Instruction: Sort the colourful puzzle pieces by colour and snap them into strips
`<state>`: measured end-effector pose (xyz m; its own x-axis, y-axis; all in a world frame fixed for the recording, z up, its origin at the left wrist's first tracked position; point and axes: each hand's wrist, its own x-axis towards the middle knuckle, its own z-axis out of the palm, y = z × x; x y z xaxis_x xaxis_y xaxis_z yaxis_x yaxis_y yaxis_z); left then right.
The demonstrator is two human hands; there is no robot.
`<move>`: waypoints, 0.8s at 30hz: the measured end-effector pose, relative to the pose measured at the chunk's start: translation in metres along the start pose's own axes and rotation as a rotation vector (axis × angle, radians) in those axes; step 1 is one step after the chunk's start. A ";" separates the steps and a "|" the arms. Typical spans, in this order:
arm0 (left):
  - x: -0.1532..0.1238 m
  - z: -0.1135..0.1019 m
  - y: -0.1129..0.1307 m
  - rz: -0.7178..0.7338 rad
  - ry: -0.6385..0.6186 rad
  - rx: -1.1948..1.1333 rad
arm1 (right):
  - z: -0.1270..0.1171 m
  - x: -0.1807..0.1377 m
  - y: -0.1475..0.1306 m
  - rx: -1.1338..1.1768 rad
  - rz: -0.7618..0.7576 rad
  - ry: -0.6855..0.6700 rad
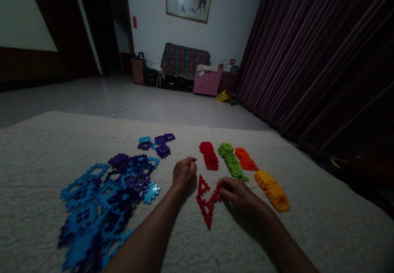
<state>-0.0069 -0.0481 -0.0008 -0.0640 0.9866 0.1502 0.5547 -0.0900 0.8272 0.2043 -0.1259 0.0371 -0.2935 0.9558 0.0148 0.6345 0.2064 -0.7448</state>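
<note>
My left hand rests on the pale carpet as a loose fist, with nothing visible in it. My right hand pinches the right end of a flat row of red triangular plastic tiles lying on the carpet just in front of me. Beyond the hands lie sorted stacks of tiles: a red stack, a green stack, an orange stack and a yellow stack.
A big loose heap of blue and purple window-shaped tiles lies to the left, with a few more further back. Dark curtains hang on the right. Bare floor, a covered bench and a checked box are far behind.
</note>
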 end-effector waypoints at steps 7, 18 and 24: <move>-0.005 -0.003 0.009 0.010 -0.023 0.096 | 0.000 -0.003 -0.009 -0.061 -0.018 -0.025; -0.014 -0.005 0.019 0.052 -0.048 0.253 | 0.007 0.013 0.007 -0.100 -0.082 0.099; -0.011 -0.004 0.014 0.056 -0.030 0.207 | 0.004 0.010 0.008 -0.052 -0.102 0.085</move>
<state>-0.0020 -0.0604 0.0117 -0.0053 0.9847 0.1743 0.7156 -0.1180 0.6884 0.2040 -0.1149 0.0286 -0.2983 0.9432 0.1466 0.6416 0.3119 -0.7007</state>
